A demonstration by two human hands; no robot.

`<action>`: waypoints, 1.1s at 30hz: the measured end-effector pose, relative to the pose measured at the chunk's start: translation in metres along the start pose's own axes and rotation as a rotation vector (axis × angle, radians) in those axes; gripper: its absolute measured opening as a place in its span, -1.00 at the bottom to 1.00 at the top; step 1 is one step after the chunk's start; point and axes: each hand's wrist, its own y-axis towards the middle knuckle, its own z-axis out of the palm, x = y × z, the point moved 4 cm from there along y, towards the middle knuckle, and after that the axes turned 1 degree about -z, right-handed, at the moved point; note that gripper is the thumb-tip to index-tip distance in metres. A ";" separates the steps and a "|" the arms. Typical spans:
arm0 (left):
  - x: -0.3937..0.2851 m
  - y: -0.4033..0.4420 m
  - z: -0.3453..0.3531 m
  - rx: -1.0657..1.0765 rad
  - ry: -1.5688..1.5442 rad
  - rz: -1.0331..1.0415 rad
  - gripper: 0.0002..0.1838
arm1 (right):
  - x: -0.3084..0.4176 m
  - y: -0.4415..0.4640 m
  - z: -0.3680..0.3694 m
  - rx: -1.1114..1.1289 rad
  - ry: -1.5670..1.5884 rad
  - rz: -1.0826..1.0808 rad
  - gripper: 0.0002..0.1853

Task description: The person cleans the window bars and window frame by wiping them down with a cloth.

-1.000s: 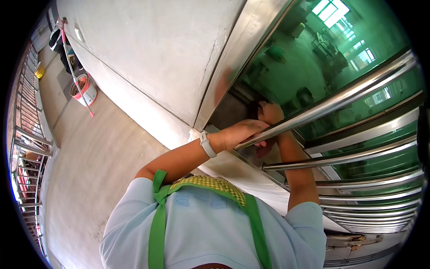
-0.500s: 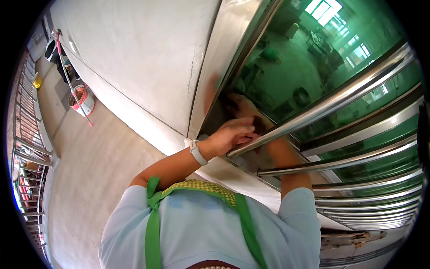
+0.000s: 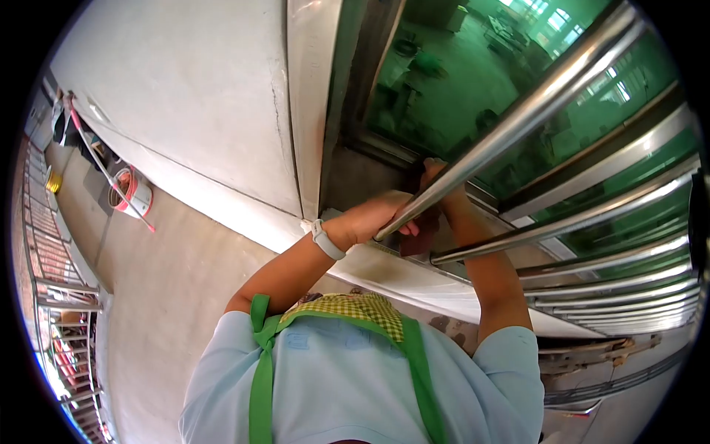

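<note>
A dark red cloth [image 3: 420, 240] hangs between my hands over the window sill [image 3: 355, 177], behind the lowest part of a thick steel bar [image 3: 518, 122]. My left hand [image 3: 373, 217], with a pale band on its wrist, is closed on the cloth beside the bar's end; the bar hides part of its fingers. My right hand [image 3: 435, 172] reaches in between the bars, close to the window frame, and is closed around the upper part of the cloth. The bar covers some of that hand. Green-tinted window glass [image 3: 458, 81] stands just beyond.
More steel bars [image 3: 577, 226] run across the right side. A white wall [image 3: 185, 96] stands at left. On the floor [image 3: 170, 296] are a red-and-white bucket [image 3: 140, 200] with a pole [image 3: 111, 174] leaning across it, and a yellow container [image 3: 53, 181]. A railing [image 3: 66, 296] borders the far left.
My right hand has moved from the lower frame corner rightward, behind the bar. My left hand has shifted slightly down and left, and more of the cloth now hangs in view. The camera view has turned.
</note>
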 end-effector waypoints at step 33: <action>0.004 0.011 -0.003 -0.115 -0.184 -0.097 -0.61 | -0.032 -0.008 0.010 -0.389 0.565 0.128 -0.71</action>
